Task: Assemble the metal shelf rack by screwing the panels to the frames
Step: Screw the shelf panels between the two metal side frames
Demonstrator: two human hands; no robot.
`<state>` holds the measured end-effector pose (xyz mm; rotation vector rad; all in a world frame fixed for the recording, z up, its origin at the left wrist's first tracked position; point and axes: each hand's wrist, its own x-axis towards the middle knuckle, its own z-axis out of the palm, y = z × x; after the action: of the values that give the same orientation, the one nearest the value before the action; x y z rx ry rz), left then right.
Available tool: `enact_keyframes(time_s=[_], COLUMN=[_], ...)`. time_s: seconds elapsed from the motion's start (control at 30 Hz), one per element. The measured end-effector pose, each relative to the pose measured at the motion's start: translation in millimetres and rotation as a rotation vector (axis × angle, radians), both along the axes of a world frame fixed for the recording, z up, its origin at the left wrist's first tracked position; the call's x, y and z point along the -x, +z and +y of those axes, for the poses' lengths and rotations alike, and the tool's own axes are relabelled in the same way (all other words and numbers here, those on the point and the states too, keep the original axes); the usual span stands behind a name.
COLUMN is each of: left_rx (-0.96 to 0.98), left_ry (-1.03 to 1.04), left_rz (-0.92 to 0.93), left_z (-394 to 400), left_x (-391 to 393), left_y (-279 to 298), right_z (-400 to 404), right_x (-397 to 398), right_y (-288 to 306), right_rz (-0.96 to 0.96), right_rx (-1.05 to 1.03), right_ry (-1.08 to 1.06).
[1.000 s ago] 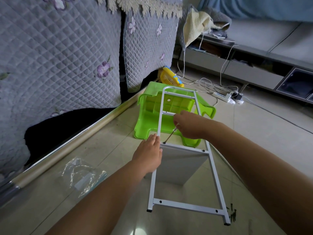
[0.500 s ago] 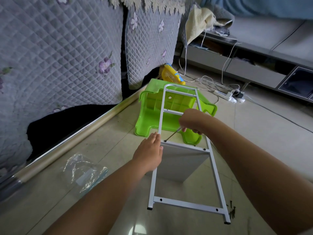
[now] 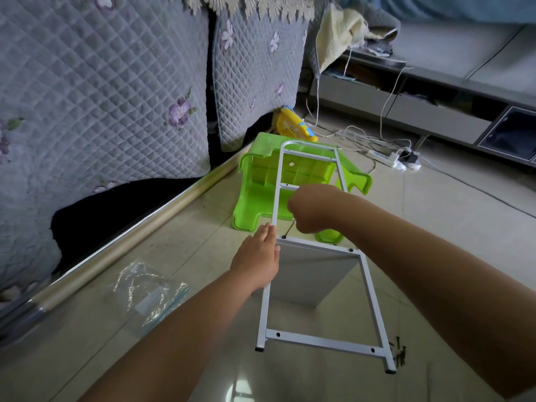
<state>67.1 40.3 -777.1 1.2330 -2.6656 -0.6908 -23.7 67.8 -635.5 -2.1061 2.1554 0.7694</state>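
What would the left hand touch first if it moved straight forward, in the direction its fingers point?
Probably the green plastic stool. The left hand lies flat along the white frame, fingers pointing up its left rail, and the stool lies just beyond; depth is unclear.

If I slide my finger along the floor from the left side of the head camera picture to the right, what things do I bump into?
Plastic bag → left hand resting on the white metal frame → loose black screws at the frame's right foot.
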Motion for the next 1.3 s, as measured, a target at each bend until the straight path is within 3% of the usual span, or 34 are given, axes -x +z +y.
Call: enact_keyframes(time_s=[0.13, 0.33, 0.4, 0.5, 0.67, 0.83, 0.93, 1.13, 1.3], left_rx=[-0.026, -0.067, -0.075, -0.057, -0.040, -0.037, -0.040, -0.035, -0.028], left_ry=[0.019, 0.043, 0.045, 0.033, 0.027, 0.023, 0.028, 0.017, -0.008], left_rz=[0.037, 0.082, 0.075, 0.061, 0.044, 0.036, 0.045, 0.052, 0.032], left_z=[-1, -1, 0, 0, -1, -1, 0, -2, -3], left_x=[1, 5, 5, 4, 3, 3, 2, 2, -1], left_y=[-5, -11, -12, -10, -6, -3, -4, -9, -8], right_z=[-7, -15, -12, -10, -2, -1, -3, -2, 3], right_x=[-2, 4, 8, 7, 6, 6, 6, 0, 15], right_y=[4, 6, 4, 5, 3, -1, -5, -1, -5], right_rz=[-0.080, -0.462, -0.514, -0.513, -0.238, -0.098, -0.119, -0.259, -0.555], right_rx=[-0.027, -0.010, -0.033, -0.048, -0.082, 0.106, 0.101, 0.084, 0.080], right_ry=[-0.130, -0.602, -0.673, -0.634, -0.324, -0.171, -0.135, -0.332, -0.625])
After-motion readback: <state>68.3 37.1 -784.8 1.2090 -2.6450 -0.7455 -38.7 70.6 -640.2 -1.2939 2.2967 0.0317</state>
